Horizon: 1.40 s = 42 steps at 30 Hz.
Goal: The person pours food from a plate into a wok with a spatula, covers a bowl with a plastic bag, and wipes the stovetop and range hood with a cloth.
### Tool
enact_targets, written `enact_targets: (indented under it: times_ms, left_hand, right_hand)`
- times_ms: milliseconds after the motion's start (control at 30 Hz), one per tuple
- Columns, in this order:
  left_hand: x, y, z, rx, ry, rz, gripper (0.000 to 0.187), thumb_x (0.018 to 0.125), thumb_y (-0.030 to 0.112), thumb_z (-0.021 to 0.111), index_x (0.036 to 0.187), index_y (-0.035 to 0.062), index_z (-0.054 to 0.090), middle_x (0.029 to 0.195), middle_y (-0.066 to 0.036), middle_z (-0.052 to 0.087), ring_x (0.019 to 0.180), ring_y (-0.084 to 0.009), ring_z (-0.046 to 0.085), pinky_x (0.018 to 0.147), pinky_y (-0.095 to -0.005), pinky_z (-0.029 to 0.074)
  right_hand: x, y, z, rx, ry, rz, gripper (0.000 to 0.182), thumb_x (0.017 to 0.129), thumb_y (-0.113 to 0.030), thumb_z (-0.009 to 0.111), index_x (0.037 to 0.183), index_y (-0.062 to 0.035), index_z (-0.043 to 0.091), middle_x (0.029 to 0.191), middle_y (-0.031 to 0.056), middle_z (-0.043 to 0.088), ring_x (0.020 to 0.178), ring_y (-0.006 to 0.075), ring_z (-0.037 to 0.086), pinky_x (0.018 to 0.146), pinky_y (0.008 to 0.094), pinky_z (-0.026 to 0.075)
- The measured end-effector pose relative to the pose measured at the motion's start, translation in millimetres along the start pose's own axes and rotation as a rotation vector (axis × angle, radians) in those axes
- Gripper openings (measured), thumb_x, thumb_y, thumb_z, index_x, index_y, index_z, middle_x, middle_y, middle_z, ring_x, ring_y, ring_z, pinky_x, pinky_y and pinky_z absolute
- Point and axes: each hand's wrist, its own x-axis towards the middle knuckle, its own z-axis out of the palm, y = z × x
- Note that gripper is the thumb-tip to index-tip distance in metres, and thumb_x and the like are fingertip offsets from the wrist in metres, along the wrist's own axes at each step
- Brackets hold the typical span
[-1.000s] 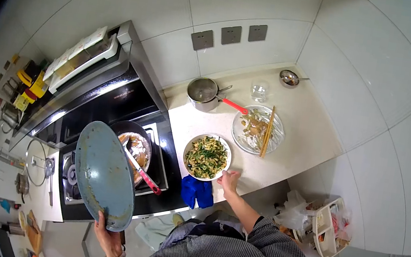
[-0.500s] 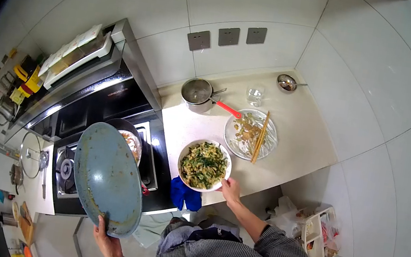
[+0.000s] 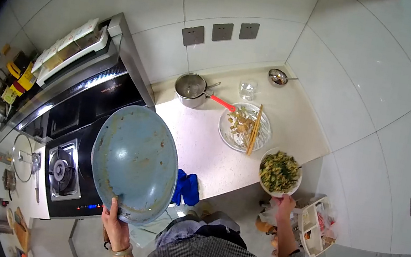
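Observation:
My left hand grips the lower rim of a large blue-grey pan, tilted up in front of the stove with brownish residue on its surface. At the right, my right hand holds a white bowl by its near edge, off the counter's front corner. Chopped green and yellow food fills the bowl. Nearest to it on the counter is a plate with food scraps and a pair of chopsticks across it.
A small pot with a red-handled strainer, a glass and a metal ladle stand on the counter. A blue cloth hangs at its front edge. The gas burner is at left, a white rack at lower right.
My right hand has carried the bowl rightward, off the counter. My left hand has moved the pan slightly right, and it now hides the food-filled vessel on the stove.

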Motion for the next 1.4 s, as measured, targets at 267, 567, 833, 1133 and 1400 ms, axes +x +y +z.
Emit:
enact_targets:
  times_ms: [267,567,833,1133,1400]
  left_hand:
    - [-15.7,-25.8,41.7,0.13,0.046,0.007,0.022,0.092,0.019,0.059,0.107,0.0027,0.055,0.097,-0.004,0.063,0.077,-0.012,0.063,0.059,-0.0274,0.055]
    - [12.7,-136.1,103.6,0.144,0.048,-0.177,0.027,0.09,0.023,0.061,0.108,0.0042,0.054,0.089,-0.006,0.062,0.069,-0.0161,0.065,0.049,-0.0305,0.058]
    - [73.3,-250.5,125.2,0.036,0.14,-0.059,0.033,0.092,0.022,0.059,0.118,0.0058,0.048,0.1,-0.009,0.061,0.076,-0.0202,0.064,0.052,-0.0341,0.059]
    - [104.7,-285.0,130.4,0.038,0.125,-0.03,0.05,0.091,0.033,0.061,0.132,0.0151,0.039,0.122,-0.008,0.052,0.095,-0.0222,0.058,0.06,-0.0326,0.053]
    - [24.2,-243.4,136.0,0.174,-0.048,-0.275,0.049,0.094,0.043,0.053,0.126,0.0073,0.043,0.103,-0.009,0.061,0.088,-0.0187,0.063,0.066,-0.0269,0.052]
  right_hand:
    - [110.1,4.4,25.0,0.116,0.12,0.055,0.027,0.093,-0.011,0.051,0.097,0.0152,0.053,0.096,0.02,0.061,0.079,0.0269,0.065,0.069,0.0358,0.06]
    - [167.5,6.6,33.5,-0.016,0.081,0.039,0.025,0.092,-0.011,0.053,0.103,0.0107,0.055,0.099,0.018,0.061,0.08,0.0261,0.065,0.075,0.0346,0.059]
    - [130.0,-35.7,22.0,-0.005,-0.028,0.216,0.025,0.092,-0.023,0.057,0.105,-0.0021,0.054,0.085,0.0104,0.063,0.07,0.0211,0.065,0.062,0.0334,0.056]
    - [22.2,10.7,-72.4,-0.332,-0.181,0.349,0.022,0.089,-0.022,0.059,0.106,-0.0082,0.059,0.084,0.007,0.064,0.067,0.0181,0.062,0.057,0.0307,0.05]
    - [-11.8,104.6,-177.1,-0.264,0.096,0.748,0.021,0.085,-0.024,0.064,0.094,-0.006,0.06,0.079,0.0079,0.063,0.066,0.0185,0.064,0.057,0.0328,0.051]
